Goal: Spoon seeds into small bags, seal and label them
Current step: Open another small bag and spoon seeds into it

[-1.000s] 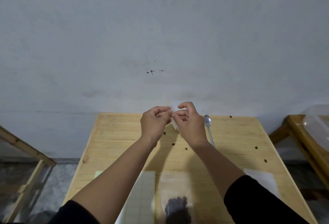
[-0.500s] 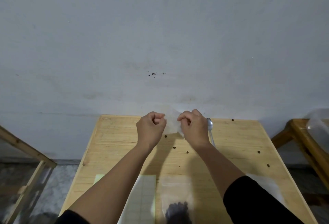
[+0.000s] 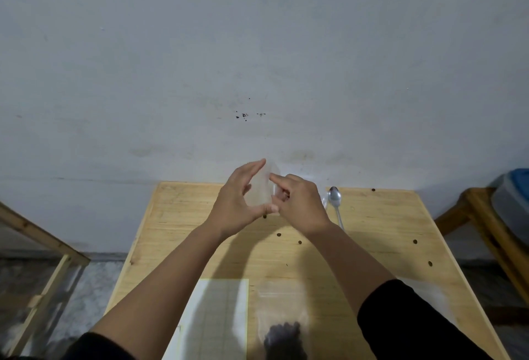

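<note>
A small clear plastic bag (image 3: 263,187) is held up above the far half of the wooden table (image 3: 372,222). My left hand (image 3: 237,202) cups it from the left, fingers spread and thumb under its lower edge. My right hand (image 3: 300,202) pinches the bag's right side with forefinger and thumb. A metal spoon (image 3: 335,202) lies on the table right of my right hand. A larger clear bag with dark seeds (image 3: 283,331) lies near the front edge, beside a sheet of white labels (image 3: 217,316). Several loose seeds (image 3: 279,235) dot the tabletop.
A grey wall rises just behind the table. A wooden frame (image 3: 43,245) stands at the left. At the right, a wooden stool (image 3: 486,230) carries a plastic container (image 3: 512,205). More clear bags (image 3: 429,293) lie at the table's right front.
My left hand has gone from a closed fist to spread fingers cupping the bag. Both hands shifted slightly, and the bag now stands upright between them.
</note>
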A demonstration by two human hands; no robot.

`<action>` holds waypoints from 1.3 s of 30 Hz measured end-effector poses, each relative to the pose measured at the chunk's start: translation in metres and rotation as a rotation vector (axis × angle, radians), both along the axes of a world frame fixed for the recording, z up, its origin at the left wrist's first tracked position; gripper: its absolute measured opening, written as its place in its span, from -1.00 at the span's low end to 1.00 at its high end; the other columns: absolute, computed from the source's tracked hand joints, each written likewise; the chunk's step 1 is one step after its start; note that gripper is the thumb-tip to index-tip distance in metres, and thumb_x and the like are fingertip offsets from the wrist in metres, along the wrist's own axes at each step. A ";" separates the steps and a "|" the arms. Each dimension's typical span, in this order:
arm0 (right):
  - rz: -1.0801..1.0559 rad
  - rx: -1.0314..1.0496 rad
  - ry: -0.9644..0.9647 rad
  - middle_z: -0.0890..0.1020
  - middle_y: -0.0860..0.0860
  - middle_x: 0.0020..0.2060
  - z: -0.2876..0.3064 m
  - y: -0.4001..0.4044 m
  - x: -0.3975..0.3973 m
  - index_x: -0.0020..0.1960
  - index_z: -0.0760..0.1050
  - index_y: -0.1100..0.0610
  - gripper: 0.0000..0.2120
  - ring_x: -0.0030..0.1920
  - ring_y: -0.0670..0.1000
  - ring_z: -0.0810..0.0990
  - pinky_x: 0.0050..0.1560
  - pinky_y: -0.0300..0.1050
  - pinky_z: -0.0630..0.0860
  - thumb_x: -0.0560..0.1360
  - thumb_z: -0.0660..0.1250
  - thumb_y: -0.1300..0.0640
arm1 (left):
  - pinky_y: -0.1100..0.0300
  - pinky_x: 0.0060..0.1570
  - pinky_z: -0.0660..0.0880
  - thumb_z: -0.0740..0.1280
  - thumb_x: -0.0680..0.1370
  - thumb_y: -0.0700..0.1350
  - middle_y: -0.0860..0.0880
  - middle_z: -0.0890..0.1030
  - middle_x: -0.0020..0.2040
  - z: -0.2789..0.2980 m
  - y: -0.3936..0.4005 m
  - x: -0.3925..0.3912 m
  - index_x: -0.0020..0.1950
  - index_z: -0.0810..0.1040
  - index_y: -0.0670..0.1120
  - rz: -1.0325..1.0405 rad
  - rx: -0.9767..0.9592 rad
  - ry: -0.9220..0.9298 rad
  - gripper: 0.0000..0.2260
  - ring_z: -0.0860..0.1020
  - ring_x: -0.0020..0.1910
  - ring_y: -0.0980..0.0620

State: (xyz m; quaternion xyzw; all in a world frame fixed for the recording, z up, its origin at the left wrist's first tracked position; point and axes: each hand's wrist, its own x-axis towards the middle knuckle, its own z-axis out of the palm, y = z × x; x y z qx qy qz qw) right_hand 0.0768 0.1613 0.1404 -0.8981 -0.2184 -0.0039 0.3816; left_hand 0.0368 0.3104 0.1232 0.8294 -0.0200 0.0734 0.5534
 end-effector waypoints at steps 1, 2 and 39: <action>0.012 -0.006 -0.003 0.47 -0.07 -0.28 0.000 0.000 0.000 0.26 0.52 0.07 -0.60 -0.32 -0.22 0.42 -0.22 -0.53 0.29 0.44 0.36 0.28 | 0.43 0.35 0.18 0.61 0.23 0.01 0.14 0.22 0.48 -0.003 0.004 0.002 0.50 0.18 0.10 -0.047 0.089 -0.008 -0.05 0.16 0.45 0.31; 0.028 -0.014 -0.006 0.46 -0.09 -0.30 0.000 0.000 -0.001 0.26 0.52 0.06 -0.60 -0.33 -0.23 0.42 -0.22 -0.53 0.30 0.43 0.35 0.29 | 0.49 0.37 0.07 0.63 0.17 0.06 0.17 0.11 0.52 -0.005 0.007 0.003 0.53 0.08 0.09 -0.086 0.173 -0.016 0.07 0.06 0.47 0.33; -0.684 -0.022 0.361 0.63 0.12 -0.15 -0.136 -0.127 0.040 -0.08 0.56 0.22 -0.89 -0.08 0.13 0.56 -0.15 -0.18 0.32 0.39 0.33 0.28 | 0.11 0.36 0.33 0.60 0.29 -0.09 0.15 0.31 0.37 -0.065 -0.026 0.009 0.47 0.26 -0.09 0.288 0.315 -0.062 -0.16 0.33 0.37 0.16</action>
